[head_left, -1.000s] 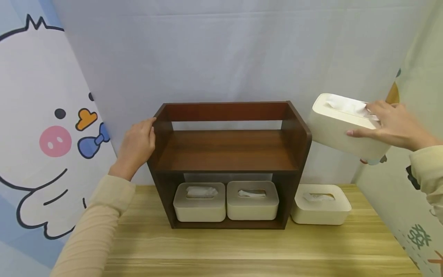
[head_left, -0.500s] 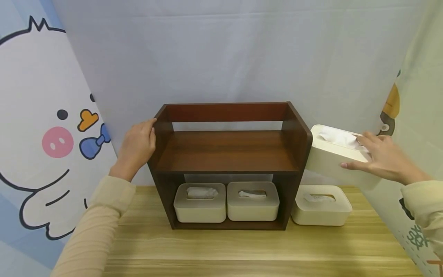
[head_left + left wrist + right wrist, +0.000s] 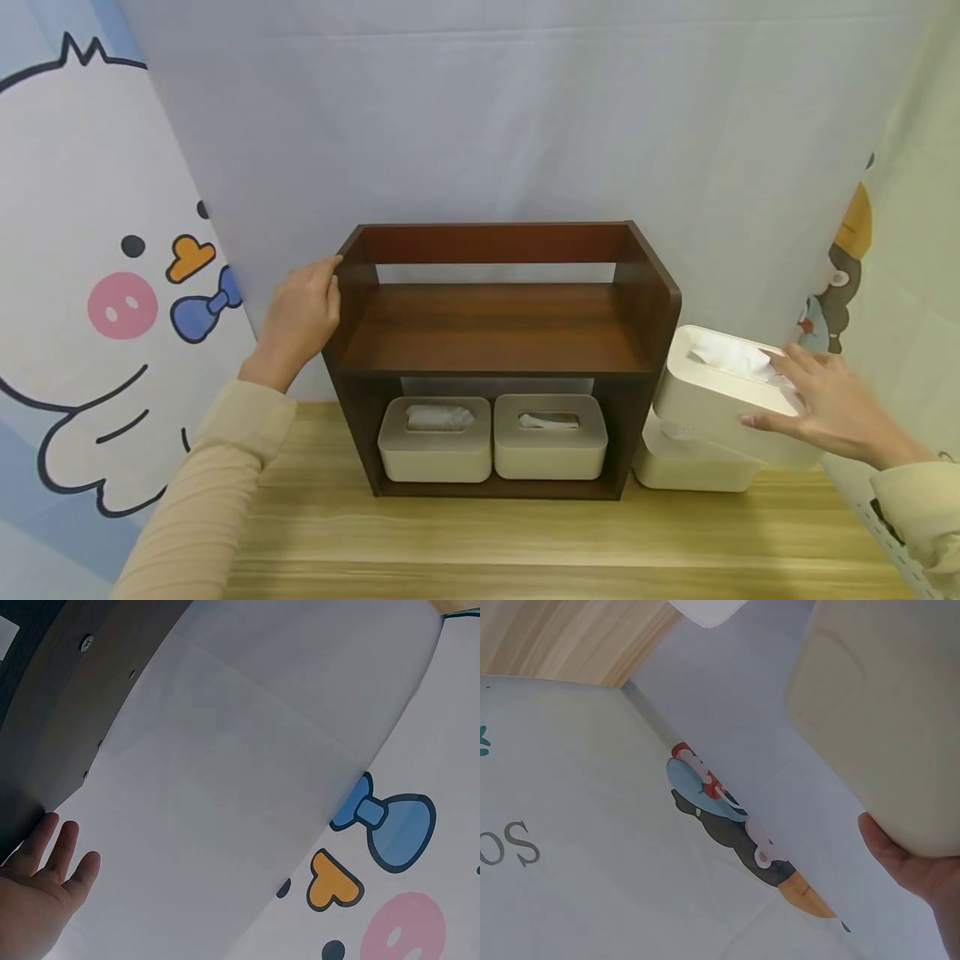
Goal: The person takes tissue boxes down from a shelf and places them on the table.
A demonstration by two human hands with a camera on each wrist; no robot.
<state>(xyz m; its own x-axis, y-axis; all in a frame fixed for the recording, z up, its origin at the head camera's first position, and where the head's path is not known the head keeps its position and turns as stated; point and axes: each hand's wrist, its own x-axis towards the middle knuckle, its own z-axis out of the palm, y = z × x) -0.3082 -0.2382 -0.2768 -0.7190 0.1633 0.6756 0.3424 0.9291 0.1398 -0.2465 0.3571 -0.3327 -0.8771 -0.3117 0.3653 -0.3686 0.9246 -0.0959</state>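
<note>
My right hand (image 3: 836,408) grips a cream tissue box (image 3: 727,408) from above, the thumb along its front side and the fingers over its top. The box tilts down to the right beside the brown two-tier shelf (image 3: 487,325), white tissue showing in its slot. It overlaps another cream tissue box (image 3: 697,473) on the table; whether they touch, I cannot tell. At the shelf's upper left edge rests my left hand (image 3: 298,312). Its visible fingers (image 3: 66,844) are fairly straight in the left wrist view. The right wrist view shows the held box (image 3: 885,727) from below.
Two more tissue boxes, a left one (image 3: 435,461) and a right one (image 3: 550,458), stand side by side on the shelf's lower tier. A wood-grain table (image 3: 450,542) carries everything. Behind hangs a pale curtain (image 3: 495,125), with printed cartoon walls (image 3: 67,208) at the sides.
My right hand has lowered the tissue box from beside the shelf's top until it partly covers the box on the table in view. The left hand has stayed on the shelf.
</note>
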